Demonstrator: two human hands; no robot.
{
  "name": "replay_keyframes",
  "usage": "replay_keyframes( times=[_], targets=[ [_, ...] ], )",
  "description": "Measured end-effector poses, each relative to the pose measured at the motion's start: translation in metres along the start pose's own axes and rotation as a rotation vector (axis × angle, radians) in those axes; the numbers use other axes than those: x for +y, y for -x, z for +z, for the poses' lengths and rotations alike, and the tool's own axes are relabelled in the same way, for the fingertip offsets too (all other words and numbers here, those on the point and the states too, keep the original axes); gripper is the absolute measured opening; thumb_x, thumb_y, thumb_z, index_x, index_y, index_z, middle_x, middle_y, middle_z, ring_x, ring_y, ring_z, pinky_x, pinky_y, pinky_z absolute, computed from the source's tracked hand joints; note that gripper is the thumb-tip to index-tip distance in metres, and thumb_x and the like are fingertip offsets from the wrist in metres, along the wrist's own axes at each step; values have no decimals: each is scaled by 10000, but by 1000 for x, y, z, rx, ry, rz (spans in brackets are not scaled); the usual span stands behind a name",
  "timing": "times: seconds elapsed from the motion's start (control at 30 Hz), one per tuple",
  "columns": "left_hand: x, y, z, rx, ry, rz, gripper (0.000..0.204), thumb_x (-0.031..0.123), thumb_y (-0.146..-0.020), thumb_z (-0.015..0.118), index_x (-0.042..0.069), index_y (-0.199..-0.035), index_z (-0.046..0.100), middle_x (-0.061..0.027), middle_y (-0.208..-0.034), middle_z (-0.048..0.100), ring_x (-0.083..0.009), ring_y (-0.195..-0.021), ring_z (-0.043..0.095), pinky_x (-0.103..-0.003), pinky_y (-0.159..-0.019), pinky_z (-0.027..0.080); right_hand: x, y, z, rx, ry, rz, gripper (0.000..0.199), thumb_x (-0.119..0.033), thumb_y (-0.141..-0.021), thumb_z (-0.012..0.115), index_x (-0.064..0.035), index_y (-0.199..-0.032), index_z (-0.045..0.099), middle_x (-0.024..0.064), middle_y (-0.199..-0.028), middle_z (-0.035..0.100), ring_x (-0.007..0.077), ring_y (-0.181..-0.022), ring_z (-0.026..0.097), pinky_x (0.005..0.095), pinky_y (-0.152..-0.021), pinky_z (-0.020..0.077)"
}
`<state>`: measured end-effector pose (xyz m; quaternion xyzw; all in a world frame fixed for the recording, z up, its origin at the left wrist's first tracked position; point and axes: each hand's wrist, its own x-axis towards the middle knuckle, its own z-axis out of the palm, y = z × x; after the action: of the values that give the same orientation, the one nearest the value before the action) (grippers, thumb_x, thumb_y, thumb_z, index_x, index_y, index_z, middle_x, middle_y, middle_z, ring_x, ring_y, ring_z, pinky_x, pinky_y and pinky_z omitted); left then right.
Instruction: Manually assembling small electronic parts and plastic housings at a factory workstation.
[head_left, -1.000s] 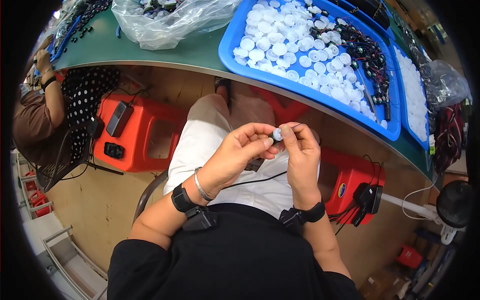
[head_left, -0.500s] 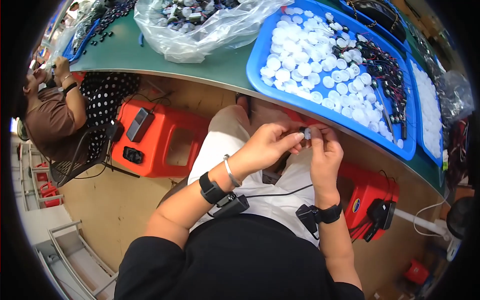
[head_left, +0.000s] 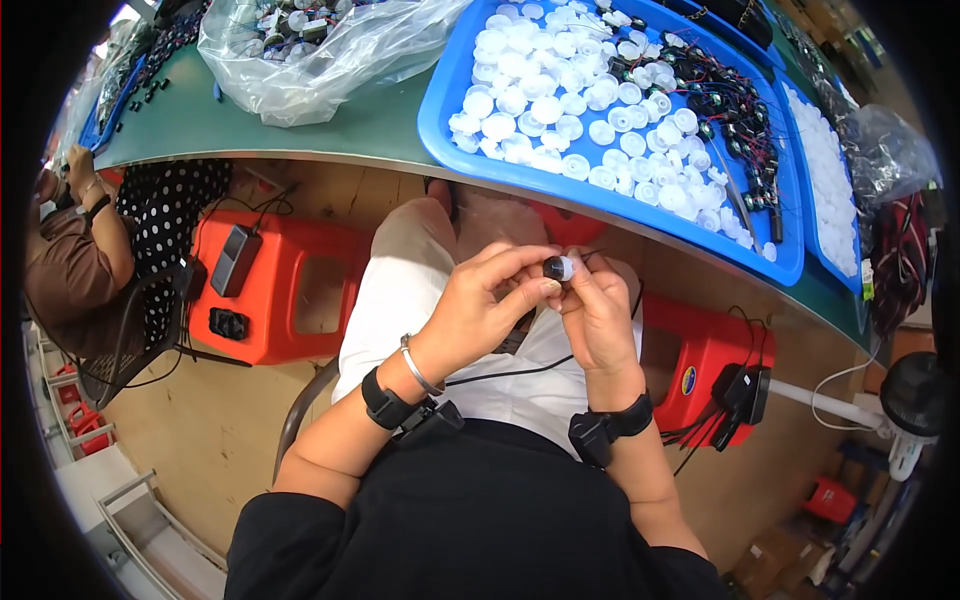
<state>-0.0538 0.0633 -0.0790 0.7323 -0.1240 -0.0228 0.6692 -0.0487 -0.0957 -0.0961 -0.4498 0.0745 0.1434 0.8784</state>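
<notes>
Above my lap, my left hand (head_left: 480, 307) and my right hand (head_left: 602, 318) meet fingertip to fingertip. Between them is a small black round part (head_left: 555, 268), pinched by my left thumb and index finger. Joined to it or pressed against it is a whitish translucent plastic cap (head_left: 568, 268), gripped in my right fingertips; how the two fit together is too small to tell. A thin dark wire seems to trail from my right fingers. Just beyond my hands, on the table, a blue tray (head_left: 432, 125) holds many loose white caps (head_left: 545, 110) and a tangle of small wired parts (head_left: 735, 110).
A clear plastic bag (head_left: 285, 95) of small parts lies on the green table (head_left: 170, 130). Another blue tray (head_left: 815, 220) of white pieces stands at the right. Red stools (head_left: 265, 325) flank me, carrying black devices. A co-worker (head_left: 80, 270) sits at the far left.
My view has shifted, so the table and trays sit further left. My hands have turned the small piece, and its black round end now shows more plainly between my fingertips.
</notes>
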Motion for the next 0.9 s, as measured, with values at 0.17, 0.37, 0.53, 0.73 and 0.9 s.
replay_keyframes(
  times=[0.17, 0.37, 0.53, 0.73, 0.9],
  targets=[
    [0, 4, 2, -19, 85, -91, 268, 65, -891, 633, -15, -1145, 609, -21, -892, 574, -80, -798, 552, -221, -704, 468, 4, 3, -2, -1, -9, 36, 168, -192, -972, 546, -32, -1023, 538, 29, -842, 588, 97, -687, 540, 240, -608, 425],
    [-6, 7, 6, -26, 291, -206, 261, 48, -918, 597, -31, -1165, 570, -29, -920, 593, -81, -815, 584, -222, -720, 505, 7, 3, -1, 29, -51, 57, 153, -183, -971, 546, -39, -1020, 532, 12, -800, 560, 77, -660, 519, 222, -574, 408],
    [-9, 8, 7, -12, 434, -261, 266, 47, -926, 586, -29, -1178, 553, -41, -945, 611, -91, -835, 604, -226, -726, 520, 7, 2, -3, 27, -61, 103, 140, -173, -972, 542, -37, -1005, 532, 8, -786, 544, 71, -649, 512, 216, -554, 403],
    [-9, 8, 6, -32, 466, -281, 268, 34, -924, 584, -29, -1183, 555, -42, -938, 610, -84, -809, 593, -221, -721, 513, 8, 2, -10, -14, -96, 156, 159, -181, -984, 517, -27, -948, 533, 21, -790, 538, 76, -653, 506, 220, -551, 405],
    [-6, 8, 6, -33, 484, -280, 284, 29, -920, 587, -36, -1194, 551, -39, -925, 608, -83, -794, 586, -222, -712, 509, 8, 2, -13, -53, -127, 206, 162, -164, -987, 499, -23, -913, 527, 32, -801, 539, 83, -673, 510, 222, -562, 408]
  ],
)
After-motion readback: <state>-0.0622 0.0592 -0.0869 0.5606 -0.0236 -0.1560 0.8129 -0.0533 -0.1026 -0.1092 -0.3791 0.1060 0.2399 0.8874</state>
